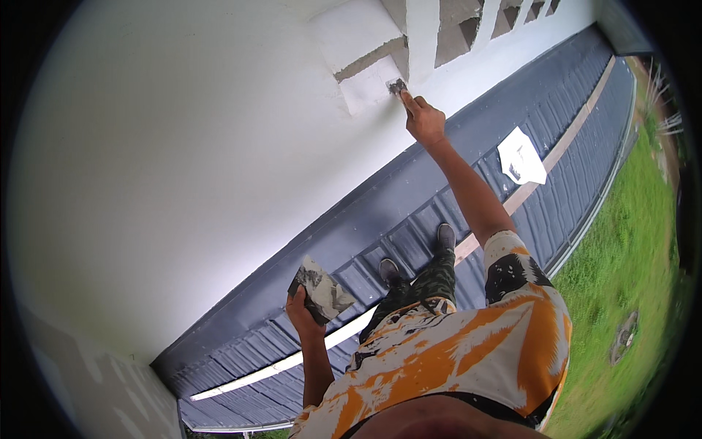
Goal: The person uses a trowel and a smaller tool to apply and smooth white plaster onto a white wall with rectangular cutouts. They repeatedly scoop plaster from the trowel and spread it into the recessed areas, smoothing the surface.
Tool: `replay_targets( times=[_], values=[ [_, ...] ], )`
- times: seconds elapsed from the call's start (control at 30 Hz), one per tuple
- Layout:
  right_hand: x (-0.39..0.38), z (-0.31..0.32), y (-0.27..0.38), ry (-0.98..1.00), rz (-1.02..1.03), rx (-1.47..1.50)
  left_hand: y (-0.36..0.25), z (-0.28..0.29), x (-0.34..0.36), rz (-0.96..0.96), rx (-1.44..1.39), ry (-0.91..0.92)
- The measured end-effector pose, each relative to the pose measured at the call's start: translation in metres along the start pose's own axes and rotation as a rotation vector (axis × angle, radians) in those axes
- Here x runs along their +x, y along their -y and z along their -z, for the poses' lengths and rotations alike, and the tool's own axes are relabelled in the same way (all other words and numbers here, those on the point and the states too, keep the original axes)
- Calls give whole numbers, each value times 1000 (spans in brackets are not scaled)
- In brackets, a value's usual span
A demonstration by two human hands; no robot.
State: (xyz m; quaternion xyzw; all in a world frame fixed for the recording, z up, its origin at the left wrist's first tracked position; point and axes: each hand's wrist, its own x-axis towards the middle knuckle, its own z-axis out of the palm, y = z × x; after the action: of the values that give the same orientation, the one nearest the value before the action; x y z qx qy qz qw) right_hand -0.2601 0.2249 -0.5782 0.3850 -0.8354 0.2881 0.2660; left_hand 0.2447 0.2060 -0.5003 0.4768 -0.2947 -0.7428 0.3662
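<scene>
With my right arm stretched up, my right hand point(425, 121) grips a small putty knife point(397, 87), its blade against the wall. A patch of fresh white filler point(365, 84) lies there, just below a grey recessed opening. Lower down, my left hand point(303, 314) clasps the edge of a flat, dark board point(322, 291), smeared with whitish-grey paste. The board is held away from the wall, in front of my body. The putty knife's handle is mostly hidden in my fist.
Underfoot is a sloping dark grey metal roof point(512, 183), meeting the white wall point(183, 161). A wooden plank point(567, 139) runs along it, with a white sheet or bag point(521, 157) beside it. Past the roof's outer edge, grass point(629, 241) lies below. Several square openings point(458, 33) line the upper wall.
</scene>
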Motion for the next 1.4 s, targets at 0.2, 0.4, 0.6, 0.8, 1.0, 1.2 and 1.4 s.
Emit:
replay_targets(
  times=[0.2,0.4,0.6,0.8,1.0,1.2,1.4],
  values=[
    [48,26,32,-114,18,37,-8,2,-5,17,-48,-7],
    [67,18,23,104,9,-140,0,9,1,16,-3,-45],
    [-18,18,-4,95,-34,-97,7,12,-3,59,-45,-66],
    [-15,7,15,-48,-267,-102,3,16,-1,17,-14,-58],
    [-23,11,34,81,-246,-173,2,14,2,12,2,-104],
    [-1,21,45,0,-165,-138,2,14,0,14,-31,-84],
    [-4,10,7,5,-33,-151,2,9,-1,9,-35,-81]
  ],
)
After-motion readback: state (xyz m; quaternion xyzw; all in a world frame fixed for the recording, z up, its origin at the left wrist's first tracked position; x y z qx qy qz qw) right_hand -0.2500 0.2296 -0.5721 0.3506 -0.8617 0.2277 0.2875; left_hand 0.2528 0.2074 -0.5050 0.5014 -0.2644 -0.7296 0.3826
